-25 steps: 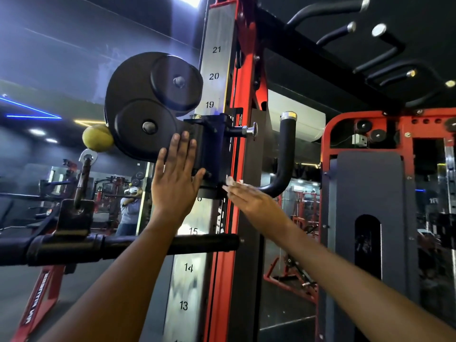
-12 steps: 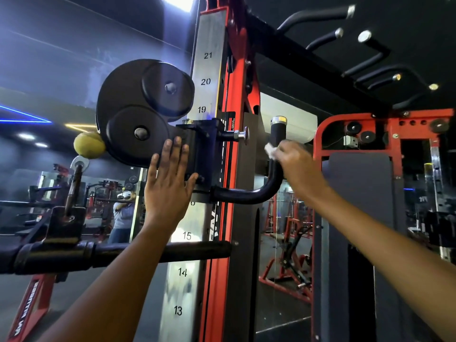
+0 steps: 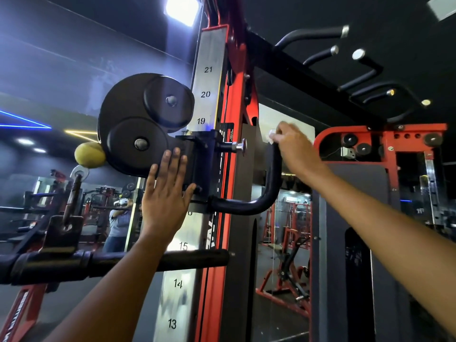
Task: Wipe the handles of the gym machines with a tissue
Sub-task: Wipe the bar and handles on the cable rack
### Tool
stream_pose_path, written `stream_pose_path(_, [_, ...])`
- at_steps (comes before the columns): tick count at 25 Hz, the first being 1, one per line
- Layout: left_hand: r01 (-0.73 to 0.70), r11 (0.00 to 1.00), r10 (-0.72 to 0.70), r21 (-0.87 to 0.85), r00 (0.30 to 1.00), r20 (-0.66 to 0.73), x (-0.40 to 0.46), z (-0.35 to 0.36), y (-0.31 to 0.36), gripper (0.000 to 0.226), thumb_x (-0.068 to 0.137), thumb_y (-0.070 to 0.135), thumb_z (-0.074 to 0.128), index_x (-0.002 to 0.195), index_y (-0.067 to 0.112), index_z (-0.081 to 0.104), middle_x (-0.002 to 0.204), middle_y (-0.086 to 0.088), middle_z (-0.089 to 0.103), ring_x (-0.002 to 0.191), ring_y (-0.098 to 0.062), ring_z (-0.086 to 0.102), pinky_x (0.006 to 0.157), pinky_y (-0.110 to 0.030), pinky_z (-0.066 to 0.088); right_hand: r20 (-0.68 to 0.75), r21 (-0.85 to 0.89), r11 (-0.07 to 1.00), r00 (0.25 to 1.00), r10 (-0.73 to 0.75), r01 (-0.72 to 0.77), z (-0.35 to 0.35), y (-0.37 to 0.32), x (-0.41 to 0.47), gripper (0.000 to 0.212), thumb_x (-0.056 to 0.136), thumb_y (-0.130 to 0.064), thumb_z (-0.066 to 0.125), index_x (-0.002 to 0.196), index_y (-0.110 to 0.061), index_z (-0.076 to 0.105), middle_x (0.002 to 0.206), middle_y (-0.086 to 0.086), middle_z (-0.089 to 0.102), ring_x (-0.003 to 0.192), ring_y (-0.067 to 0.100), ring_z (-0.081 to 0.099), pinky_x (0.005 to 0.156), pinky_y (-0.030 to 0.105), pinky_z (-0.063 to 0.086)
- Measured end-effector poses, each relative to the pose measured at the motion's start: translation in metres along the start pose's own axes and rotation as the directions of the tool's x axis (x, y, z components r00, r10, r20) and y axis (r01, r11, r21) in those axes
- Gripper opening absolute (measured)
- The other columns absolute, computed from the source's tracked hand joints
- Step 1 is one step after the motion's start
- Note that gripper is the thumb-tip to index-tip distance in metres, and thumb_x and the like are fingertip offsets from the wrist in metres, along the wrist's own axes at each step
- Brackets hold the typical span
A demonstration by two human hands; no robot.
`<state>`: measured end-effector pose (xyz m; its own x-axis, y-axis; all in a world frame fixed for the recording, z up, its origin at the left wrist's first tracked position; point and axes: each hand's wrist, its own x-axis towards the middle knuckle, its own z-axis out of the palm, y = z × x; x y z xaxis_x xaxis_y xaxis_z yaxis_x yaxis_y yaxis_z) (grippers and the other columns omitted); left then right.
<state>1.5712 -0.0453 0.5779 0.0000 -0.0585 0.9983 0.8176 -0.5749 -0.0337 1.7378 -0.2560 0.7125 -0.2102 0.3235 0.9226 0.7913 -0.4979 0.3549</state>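
Observation:
A black L-shaped padded handle sticks out from the sliding carriage on the red upright of the cable machine, then bends upward. My right hand grips the top end of that handle with a white tissue bunched under its fingers; the handle's tip is hidden by the hand. My left hand lies flat with straight fingers against the side of the black carriage, just below the two round pulley covers.
A numbered steel strip runs up the upright. A black bar crosses low at the left, under my left forearm. Pull-up grips jut out overhead at the right. A yellow ball hangs left of the pulleys. Mirrors show more machines.
My right hand with the tissue has slid from the handle's base along the bend and up to its top end. My left hand has stayed pressed on the carriage.

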Motion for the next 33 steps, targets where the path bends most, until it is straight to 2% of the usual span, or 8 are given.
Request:
stream_pose_path(3, [-0.015, 1.000, 0.015, 0.013, 1.000, -0.006, 0.000, 0.000, -0.001, 0.067, 0.100, 0.045, 0.009, 0.154, 0.006, 0.012, 0.162, -0.011, 0.001, 0.149, -0.022, -0.008, 0.120, -0.037, -0.011, 0.105, 0.005, 0.983, 0.978, -0.182, 0.182, 0.020, -0.036, -0.068, 0.025, 0.095, -0.013, 0.038, 0.108, -0.002, 0.056, 0.106, 0.005, 0.049, 0.090, 0.014, 0.047, 0.073, 0.019, 0.044])
stream_pose_path(6, [-0.017, 1.000, 0.017, 0.017, 1.000, -0.014, -0.001, 0.002, -0.001, 0.067, 0.100, 0.046, 0.003, 0.153, 0.006, 0.011, 0.162, -0.012, 0.001, 0.149, -0.023, -0.006, 0.120, -0.038, -0.009, 0.208, 0.014, 0.940, 0.919, -0.336, 0.341, 0.023, -0.057, -0.107, 0.028, 0.096, -0.009, 0.038, 0.121, 0.001, 0.047, 0.113, 0.008, 0.044, 0.098, 0.024, 0.047, 0.083, 0.035, 0.045])
stream_pose_path(10, [-0.006, 1.000, 0.006, -0.026, 1.000, -0.017, -0.001, 0.006, 0.000, 0.067, 0.101, 0.046, 0.005, 0.153, 0.006, 0.017, 0.162, -0.012, 0.006, 0.150, -0.023, -0.003, 0.120, -0.038, -0.008, -0.037, 0.059, 0.986, 0.987, -0.155, 0.157, 0.015, -0.025, -0.037, 0.021, 0.100, -0.015, 0.036, 0.113, -0.006, 0.050, 0.109, 0.008, 0.045, 0.094, 0.023, 0.048, 0.079, 0.037, 0.045])
stream_pose_path(14, [-0.012, 1.000, 0.012, 0.008, 1.000, -0.018, -0.001, 0.006, -0.001, 0.066, 0.100, 0.046, 0.005, 0.153, 0.007, 0.010, 0.162, -0.011, 0.002, 0.149, -0.022, -0.008, 0.120, -0.038, -0.010, 0.004, 0.121, 0.992, 0.999, 0.046, -0.046, 0.021, -0.017, -0.032, 0.024, 0.097, -0.011, 0.041, 0.115, -0.007, 0.057, 0.115, 0.007, 0.048, 0.104, 0.019, 0.049, 0.092, 0.031, 0.044])
stream_pose_path(21, [-0.018, 1.000, 0.018, 0.000, 0.999, -0.033, -0.001, 0.006, -0.002, 0.065, 0.100, 0.044, 0.009, 0.153, 0.007, 0.010, 0.162, -0.012, 0.004, 0.149, -0.023, -0.004, 0.120, -0.037, -0.010, -0.049, 0.392, 0.910, 0.984, 0.170, -0.137, 0.026, -0.072, -0.106, 0.016, 0.094, -0.008, 0.049, 0.106, -0.006, 0.059, 0.094, 0.004, 0.052, 0.065, 0.001, 0.046, 0.060, 0.006, 0.046])
stream_pose_path(25, [-0.019, 0.999, 0.021, 0.033, 0.999, -0.039, -0.002, 0.007, 0.000, 0.065, 0.100, 0.044, 0.009, 0.154, 0.006, 0.011, 0.162, -0.012, 0.000, 0.149, -0.022, -0.012, 0.119, -0.038, -0.013, -0.150, 0.548, 0.757, 0.848, 0.508, -0.356, 0.015, -0.029, -0.040, 0.034, 0.091, 0.010, 0.047, 0.122, 0.003, 0.058, 0.117, 0.013, 0.058, 0.095, 0.005, 0.053, 0.088, 0.006, 0.044])
stream_pose_path(28, [-0.012, 0.999, 0.013, 0.032, 0.999, -0.039, -0.001, 0.006, 0.000, 0.066, 0.100, 0.043, 0.012, 0.153, 0.005, 0.012, 0.162, -0.012, 0.001, 0.148, -0.023, -0.013, 0.119, -0.038, -0.013, -0.040, 0.581, 0.629, 0.753, 0.657, -0.517, 0.038, -0.041, -0.061, 0.037, 0.092, 0.006, 0.047, 0.126, -0.004, 0.055, 0.119, 0.009, 0.063, 0.074, 0.002, 0.056, 0.063, -0.002, 0.043])
stream_pose_path(33, [-0.008, 1.000, 0.009, 0.022, 0.999, -0.044, 0.000, 0.007, 0.001, 0.065, 0.100, 0.043, 0.014, 0.153, 0.005, 0.011, 0.162, -0.012, 0.002, 0.148, -0.022, -0.014, 0.119, -0.038, -0.013, 0.272, 0.780, -0.039, 0.283, 0.920, -0.624, 0.054, -0.099, -0.108, 0.035, 0.093, 0.000, 0.047, 0.124, -0.013, 0.057, 0.108, 0.002, 0.065, 0.063, 0.007, 0.052, 0.047, 0.011, 0.043])
